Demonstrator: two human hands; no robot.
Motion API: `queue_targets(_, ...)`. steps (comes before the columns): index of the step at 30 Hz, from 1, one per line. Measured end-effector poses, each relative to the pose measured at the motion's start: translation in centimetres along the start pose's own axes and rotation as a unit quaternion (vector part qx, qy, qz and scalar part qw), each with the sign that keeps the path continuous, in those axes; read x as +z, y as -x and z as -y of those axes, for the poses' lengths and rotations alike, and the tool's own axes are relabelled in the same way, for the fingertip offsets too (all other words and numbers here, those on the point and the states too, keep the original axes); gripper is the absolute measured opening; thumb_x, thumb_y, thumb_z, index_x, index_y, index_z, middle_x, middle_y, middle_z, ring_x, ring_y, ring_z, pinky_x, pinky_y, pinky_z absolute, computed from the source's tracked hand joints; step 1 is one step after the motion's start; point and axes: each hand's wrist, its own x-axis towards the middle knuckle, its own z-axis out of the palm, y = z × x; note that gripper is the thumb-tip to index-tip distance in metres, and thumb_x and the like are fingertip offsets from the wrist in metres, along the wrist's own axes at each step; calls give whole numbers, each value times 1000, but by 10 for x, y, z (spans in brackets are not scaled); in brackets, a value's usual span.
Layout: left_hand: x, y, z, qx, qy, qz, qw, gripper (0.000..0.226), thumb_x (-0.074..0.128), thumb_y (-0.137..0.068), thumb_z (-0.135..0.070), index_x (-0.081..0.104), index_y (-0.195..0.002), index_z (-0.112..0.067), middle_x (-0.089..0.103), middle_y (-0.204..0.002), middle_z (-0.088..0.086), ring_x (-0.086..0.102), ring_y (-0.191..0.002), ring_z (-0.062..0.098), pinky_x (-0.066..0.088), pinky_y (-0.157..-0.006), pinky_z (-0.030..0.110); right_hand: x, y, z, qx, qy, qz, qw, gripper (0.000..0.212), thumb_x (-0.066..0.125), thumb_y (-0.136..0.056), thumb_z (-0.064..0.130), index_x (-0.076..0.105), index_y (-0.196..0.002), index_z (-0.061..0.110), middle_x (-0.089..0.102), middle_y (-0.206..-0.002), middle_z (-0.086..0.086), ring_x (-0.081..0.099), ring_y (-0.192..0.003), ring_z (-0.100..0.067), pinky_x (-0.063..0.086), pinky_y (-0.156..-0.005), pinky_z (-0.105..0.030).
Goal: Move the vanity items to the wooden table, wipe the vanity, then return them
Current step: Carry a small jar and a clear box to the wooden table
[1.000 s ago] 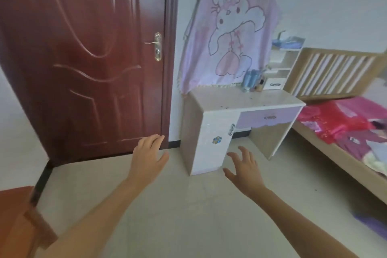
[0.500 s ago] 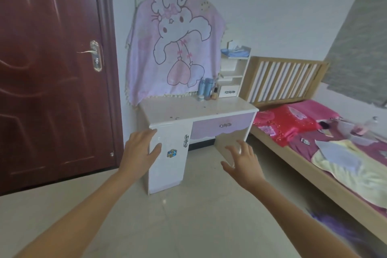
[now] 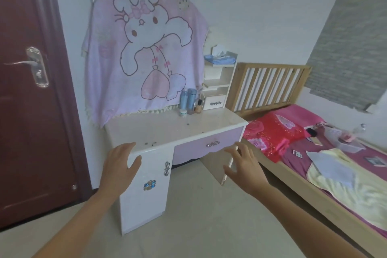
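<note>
Your left hand is raised in front of the vanity, palm forward, fingers loosely together and the thumb out to the side; it holds nothing. It overlaps the front left corner of the tabletop in this view, but you cannot tell whether it touches the edge. Your right hand is up too, fingers spread and a little curled, empty, hanging in front of the open knee space below the lilac drawer.

The vanity items stand together at the back right of the tabletop, at about one o'clock from your left hand and eleven o'clock from your right, well apart from both. There are two tall blue bottles side by side, a small white jar just in front of them, and a small beige bottle with a dark cap just to their right. Beside that group, at the far right edge, sits a small white drawer unit with open shelves above it.

The tabletop shows dark specks scattered over it. A pink cartoon cloth hangs behind the vanity, its fringe reaching the back of the top. A dark red door is at nine o'clock, and a bed with pink bedding lies at three o'clock.
</note>
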Motion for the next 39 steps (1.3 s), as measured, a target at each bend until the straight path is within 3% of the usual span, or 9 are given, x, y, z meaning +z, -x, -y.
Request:
queue_targets(3, 27, -36, 15, -9, -4, 17, 1000, 39, 61, -85, -10, 53, -123, -2, 55, -122, 17, 43, -112, 37, 40, -95, 47, 21, -32, -25, 37, -16, -7, 999, 48, 73, -72, 13, 58, -117, 5, 49, -121, -24, 49, -111, -45, 44, -89, -49)
queue_targets(6, 56, -56, 27, -26, -11, 41, 999, 39, 61, -85, -9, 54, -122, -1, 55, -122, 17, 42, -116, 37, 34, -99, 43, 49, -46, -42, 68, -18, 45, 996, 47, 66, -81, 19, 52, -124, 7, 41, -131, -21, 39, -122, -39, 39, -97, -47)
queue_targets(11, 104, -91, 25, -39, -19, 65, 997, 39, 58, -87, -11, 52, -124, -3, 53, -125, 14, 39, -120, 33, 32, -100, 39, 82, -86, -77, 78, -28, 91, 992, 48, 62, -85, 22, 47, -129, 10, 34, -137, -19, 32, -128, -36, 34, -101, -42)
queue_targets(15, 143, -133, 7, -25, -28, 59, 998, 39, 59, -86, -11, 52, -124, -5, 54, -124, 13, 41, -119, 32, 35, -98, 39, 95, -132, -118, 61, -41, 71, 995, 48, 60, -86, 21, 46, -130, 13, 34, -138, -18, 33, -128, -35, 32, -102, -40)
queue_targets(20, 195, -192, -35, -29, -37, 35, 998, 45, 53, -87, -26, 51, -127, -5, 52, -128, 14, 39, -122, 32, 34, -100, 41, 110, -196, -181, 6, -43, 55, 998, 47, 71, -73, 11, 58, -118, 5, 49, -124, -29, 49, -113, -46, 45, -86, -51)
queue_targets(25, 248, -229, -68, -47, -38, 23, 998, 77, 27, -71, -55, 52, -125, -6, 54, -126, 12, 41, -120, 31, 34, -99, 38, 126, -256, -233, -35, -51, 79, 995, 47, 78, -67, 15, 62, -111, 9, 57, -115, -24, 56, -101, -45, 51, -74, -51)
queue_targets(30, 299, -239, -56, -82, -69, 55, 993, 76, 27, -71, -53, 56, -122, -6, 58, -121, 14, 47, -115, 36, 39, -94, 42, 168, -286, -262, -36, -90, 142, 985, 48, 72, -63, 25, 54, -107, 19, 63, -104, -22, 63, -86, -43, 54, -58, -46)
queue_targets(34, 319, -267, -35, -117, -83, 63, 988, 72, 30, -73, -52, 58, -119, -4, 60, -118, 15, 50, -111, 37, 41, -91, 44, 197, -319, -267, -39, -106, 191, 975, 46, 58, -73, 29, 54, -117, 17, 53, -122, -21, 52, -110, -42, 48, -81, -48)
queue_targets(39, 340, -327, -8, -146, -73, 49, 985, 52, 50, -80, -35, 56, -120, -3, 58, -120, 16, 48, -114, 36, 39, -95, 42, 238, -377, -264, -60, -113, 206, 970, 47, 59, -67, 30, 38, -109, 29, 60, -112, -22, 59, -99, -43, 53, -68, -46)
